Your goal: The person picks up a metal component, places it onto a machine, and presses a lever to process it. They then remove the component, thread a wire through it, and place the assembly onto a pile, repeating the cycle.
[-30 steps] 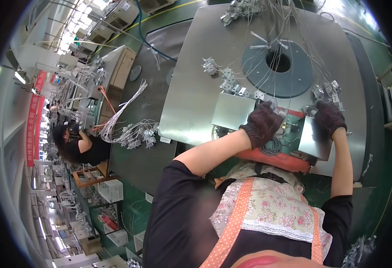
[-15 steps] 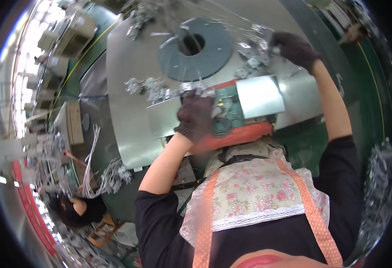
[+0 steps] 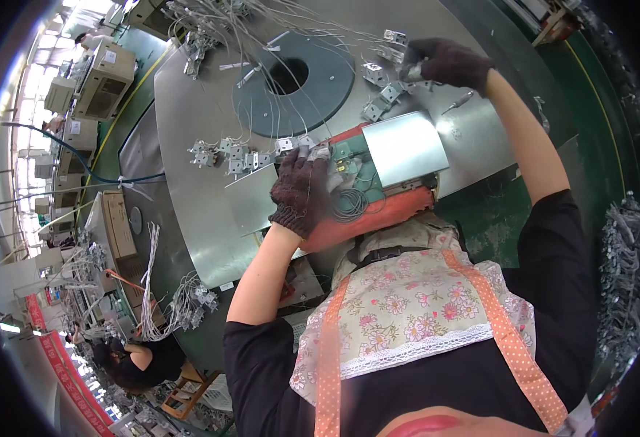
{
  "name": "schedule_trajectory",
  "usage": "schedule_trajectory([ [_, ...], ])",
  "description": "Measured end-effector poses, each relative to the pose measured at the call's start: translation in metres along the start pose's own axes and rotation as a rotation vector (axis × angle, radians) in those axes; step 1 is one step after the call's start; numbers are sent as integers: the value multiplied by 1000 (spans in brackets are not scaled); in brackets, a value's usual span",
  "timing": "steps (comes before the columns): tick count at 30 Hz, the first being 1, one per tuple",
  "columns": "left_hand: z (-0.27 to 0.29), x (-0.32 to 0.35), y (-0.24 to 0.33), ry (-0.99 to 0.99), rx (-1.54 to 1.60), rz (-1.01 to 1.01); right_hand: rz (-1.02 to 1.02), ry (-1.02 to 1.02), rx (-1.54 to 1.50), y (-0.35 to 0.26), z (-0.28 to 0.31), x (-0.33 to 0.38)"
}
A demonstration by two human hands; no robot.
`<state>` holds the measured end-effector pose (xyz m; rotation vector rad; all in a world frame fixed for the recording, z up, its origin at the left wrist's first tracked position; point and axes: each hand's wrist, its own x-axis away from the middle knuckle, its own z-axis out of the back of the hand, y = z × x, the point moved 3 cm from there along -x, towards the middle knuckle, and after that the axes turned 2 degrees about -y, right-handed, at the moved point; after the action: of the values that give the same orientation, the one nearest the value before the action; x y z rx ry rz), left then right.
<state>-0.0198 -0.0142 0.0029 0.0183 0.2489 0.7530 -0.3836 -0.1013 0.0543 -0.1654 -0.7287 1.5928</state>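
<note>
My left hand (image 3: 298,189) wears a dark knitted glove with pale fingertips. Its fingers are bent down at the edge of a green fixture bed (image 3: 367,164), beside small silvery metal boxes (image 3: 287,146) with thin wires; what lies under them is hidden. Coiled grey wire (image 3: 352,202) rests on the bed near that hand. To the far right my right hand (image 3: 447,65), in the same kind of glove, has its fingers curled together above more metal boxes (image 3: 385,95). Anything in its grip is too small to make out. A shiny flat plate (image 3: 407,149) covers the fixture's right part.
A grey round disc (image 3: 327,95) with a central hole stands on the metal table (image 3: 196,204), with thin wires strung across it. Red padding (image 3: 371,222) lines the fixture's near side. A pen-like tool (image 3: 457,102) lies right. Wire bundles (image 3: 181,309) hang left; another person (image 3: 141,364) sits beyond.
The view has shifted, so the table sits further left in it. My right hand stays over the right-hand metal boxes, and my left hand remains at the fixture.
</note>
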Motion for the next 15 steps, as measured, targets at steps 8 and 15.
schedule_trajectory([
  [8,-4,2,-5,8,-15,-5,195,444,-988,16,-61,1],
  [15,-1,3,-5,-54,-27,11,138,884,327,4,-52,20],
])
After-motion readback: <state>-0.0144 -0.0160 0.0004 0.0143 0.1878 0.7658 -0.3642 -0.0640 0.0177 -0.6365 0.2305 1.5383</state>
